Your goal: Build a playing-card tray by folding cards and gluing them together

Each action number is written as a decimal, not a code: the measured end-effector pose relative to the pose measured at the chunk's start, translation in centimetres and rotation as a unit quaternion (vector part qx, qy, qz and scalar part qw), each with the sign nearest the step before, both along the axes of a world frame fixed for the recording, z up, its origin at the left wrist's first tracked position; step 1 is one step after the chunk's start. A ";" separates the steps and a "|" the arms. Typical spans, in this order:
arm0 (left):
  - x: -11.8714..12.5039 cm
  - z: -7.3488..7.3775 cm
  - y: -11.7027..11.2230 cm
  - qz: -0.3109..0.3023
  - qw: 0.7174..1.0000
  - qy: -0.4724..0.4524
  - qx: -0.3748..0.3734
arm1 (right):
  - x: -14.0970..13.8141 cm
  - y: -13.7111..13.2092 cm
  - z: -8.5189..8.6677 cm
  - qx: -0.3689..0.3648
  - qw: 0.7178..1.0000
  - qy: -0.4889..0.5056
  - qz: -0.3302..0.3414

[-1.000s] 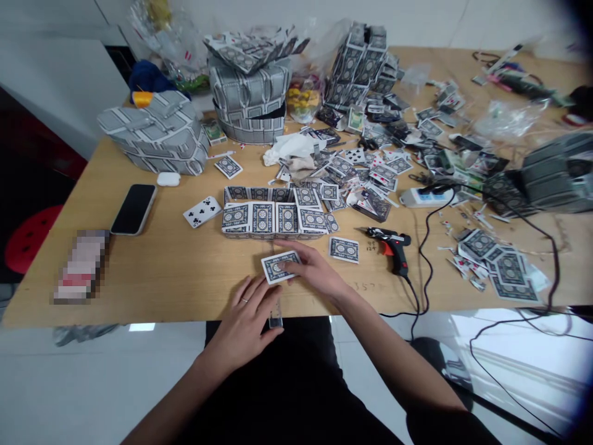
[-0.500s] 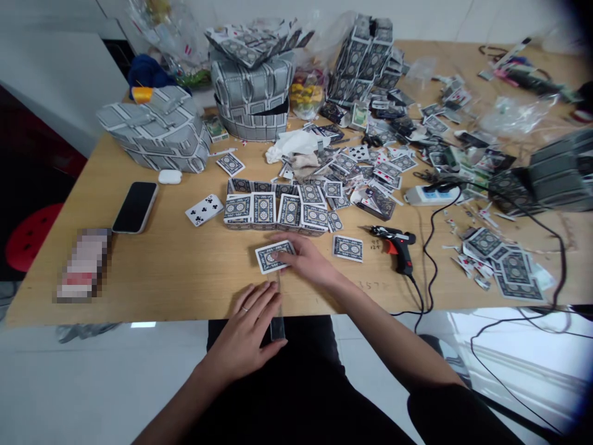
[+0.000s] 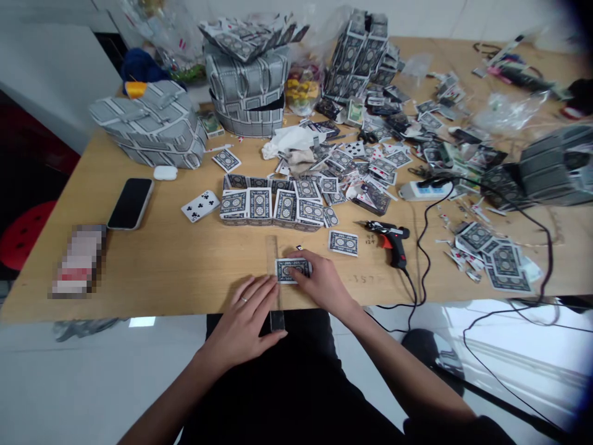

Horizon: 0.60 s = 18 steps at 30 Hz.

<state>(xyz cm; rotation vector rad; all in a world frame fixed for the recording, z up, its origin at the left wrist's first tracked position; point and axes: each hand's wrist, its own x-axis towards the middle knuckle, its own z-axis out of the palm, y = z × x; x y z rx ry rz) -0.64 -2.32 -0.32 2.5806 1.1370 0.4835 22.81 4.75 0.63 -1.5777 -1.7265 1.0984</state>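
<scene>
My right hand [image 3: 320,279] pinches a blue-backed playing card [image 3: 285,271] at its right side, on the wooden table. The card's left edge meets a clear ruler [image 3: 272,247] that lies pointing away from me. My left hand [image 3: 248,312] rests flat with fingers stretched out, touching the ruler; its thumb is near the dark end that juts past the table edge. Just beyond stands a low box-like frame made of playing cards [image 3: 259,205]. Another card [image 3: 343,243] lies face down right of my right hand, and a five of clubs [image 3: 201,206] lies to the left.
A hot glue gun [image 3: 391,238] lies on the right, its cable running over the front edge. Behind it is a power strip [image 3: 424,190]. Loose cards and scraps [image 3: 370,161] cover the back. Woven card baskets [image 3: 152,127] stand behind; a phone [image 3: 131,204] lies left.
My right hand has drawn the card nearer and to the right, turning it straighter, so it now sits beside the ruler. My left hand has stayed in place. The view has shifted slightly.
</scene>
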 end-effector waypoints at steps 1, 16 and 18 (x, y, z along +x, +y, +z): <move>0.2 -0.1 0.1 0.004 1.000 0.005 -0.002 | -0.1 0.0 0.0 0.015 1.000 -0.010 0.005; 0.7 -0.4 1.1 0.014 1.000 -0.002 -0.021 | -1.3 -0.4 0.1 0.078 0.983 -0.162 0.035; 0.6 -0.5 1.1 0.010 1.000 0.001 -0.014 | -1.2 -0.4 0.0 0.080 0.984 -0.156 0.034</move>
